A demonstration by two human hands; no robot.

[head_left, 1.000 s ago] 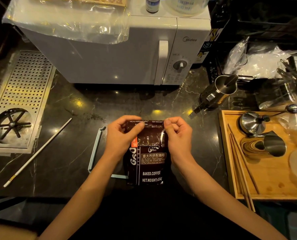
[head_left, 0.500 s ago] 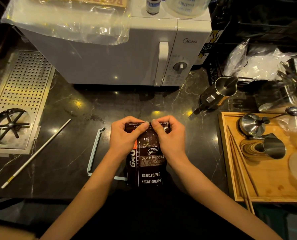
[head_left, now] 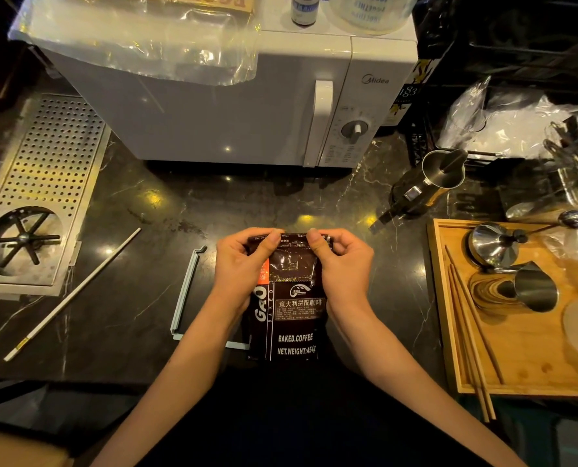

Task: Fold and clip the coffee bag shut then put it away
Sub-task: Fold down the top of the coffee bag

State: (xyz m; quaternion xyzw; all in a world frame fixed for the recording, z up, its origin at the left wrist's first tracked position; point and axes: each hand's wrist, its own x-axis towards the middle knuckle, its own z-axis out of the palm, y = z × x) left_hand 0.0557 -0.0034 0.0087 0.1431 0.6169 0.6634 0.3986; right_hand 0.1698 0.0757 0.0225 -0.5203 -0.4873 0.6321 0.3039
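We pinch the bag's (head_left: 289, 298) folded top with both hands, left (head_left: 243, 264) and right (head_left: 343, 264), bag upright at the counter's near edge, while the clip (head_left: 186, 291) lies open just left, nearest our left hand.

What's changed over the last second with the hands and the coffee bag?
The right hand slid inward along the top edge of the coffee bag, so its thumb now sits close to the left hand's, both pinching the folded top near its middle. The left hand barely moved. The bag stays upright in place, and the pale blue clip lies untouched on the counter.
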